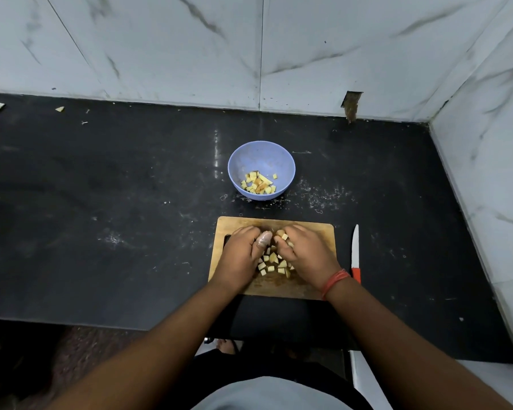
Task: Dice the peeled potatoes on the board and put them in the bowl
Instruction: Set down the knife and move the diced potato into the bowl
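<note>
**Both hands gathered the dice**

The left hand (243, 250) and right hand (304, 250) were cupped toward each other over the board (317, 232), fingers curled round a heap of potato dice (271, 261), herding it, I judged, for one scoop. Some cubes sat on the right fingertips; whether either hand truly gripped any I couldn't tell. The knife (355, 250) lay just right of the board (parked to free both hands). The bowl (261, 152) stood beyond the board, already holding some dice, near enough for a short carry.
</note>
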A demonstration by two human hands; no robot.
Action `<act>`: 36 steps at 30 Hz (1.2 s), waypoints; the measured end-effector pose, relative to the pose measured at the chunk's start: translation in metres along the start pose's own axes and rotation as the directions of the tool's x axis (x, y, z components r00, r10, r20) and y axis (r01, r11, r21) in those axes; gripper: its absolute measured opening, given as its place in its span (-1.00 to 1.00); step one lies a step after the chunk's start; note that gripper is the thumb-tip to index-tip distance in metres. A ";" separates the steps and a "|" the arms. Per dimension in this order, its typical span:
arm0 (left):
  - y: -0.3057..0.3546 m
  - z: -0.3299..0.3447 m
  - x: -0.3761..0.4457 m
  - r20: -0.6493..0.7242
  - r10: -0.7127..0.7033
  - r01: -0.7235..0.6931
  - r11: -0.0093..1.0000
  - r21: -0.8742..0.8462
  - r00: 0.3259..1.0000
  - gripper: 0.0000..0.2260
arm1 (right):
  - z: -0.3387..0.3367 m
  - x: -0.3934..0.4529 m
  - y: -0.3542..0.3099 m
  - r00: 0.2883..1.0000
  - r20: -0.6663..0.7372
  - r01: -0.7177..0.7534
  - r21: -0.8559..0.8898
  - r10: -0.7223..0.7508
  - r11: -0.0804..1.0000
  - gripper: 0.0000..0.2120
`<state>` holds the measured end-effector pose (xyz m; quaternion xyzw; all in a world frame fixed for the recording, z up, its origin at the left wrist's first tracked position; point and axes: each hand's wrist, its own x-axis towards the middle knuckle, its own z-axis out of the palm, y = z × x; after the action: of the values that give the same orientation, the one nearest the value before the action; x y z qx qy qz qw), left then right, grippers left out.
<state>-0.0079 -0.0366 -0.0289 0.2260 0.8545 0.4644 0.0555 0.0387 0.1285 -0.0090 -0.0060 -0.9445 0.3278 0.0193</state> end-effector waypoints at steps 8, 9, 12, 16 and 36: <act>0.059 -0.027 0.049 -0.149 -0.154 0.095 0.934 -0.345 0.977 -0.57 | -0.037 0.053 -0.049 0.935 -0.040 -0.223 0.709 0.353 0.669 -0.71; 0.066 -0.032 0.066 -0.149 -0.207 0.140 0.920 -0.367 0.967 -0.57 | -0.041 0.072 -0.054 0.919 -0.003 -0.243 0.783 0.395 0.573 -0.72; 0.073 -0.045 0.122 -0.090 -0.376 0.336 0.895 -0.292 0.922 -0.63 | -0.048 0.130 -0.059 0.891 0.085 -0.366 0.716 0.446 0.594 -0.75; 0.057 -0.059 0.170 0.082 -0.534 0.539 0.838 -0.083 0.842 -0.54 | -0.058 0.181 -0.054 0.903 0.220 -0.395 0.085 0.369 0.915 -0.79; 0.041 -0.078 0.098 -0.041 -0.145 0.126 0.945 -0.301 0.989 -0.72 | -0.052 0.106 -0.036 0.951 -0.259 0.182 0.028 -0.168 0.983 -0.93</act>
<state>-0.1053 -0.0344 0.0593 0.1412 0.7897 0.5896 0.0939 -0.0656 0.1345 0.0574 0.0360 -0.9222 0.3456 0.1699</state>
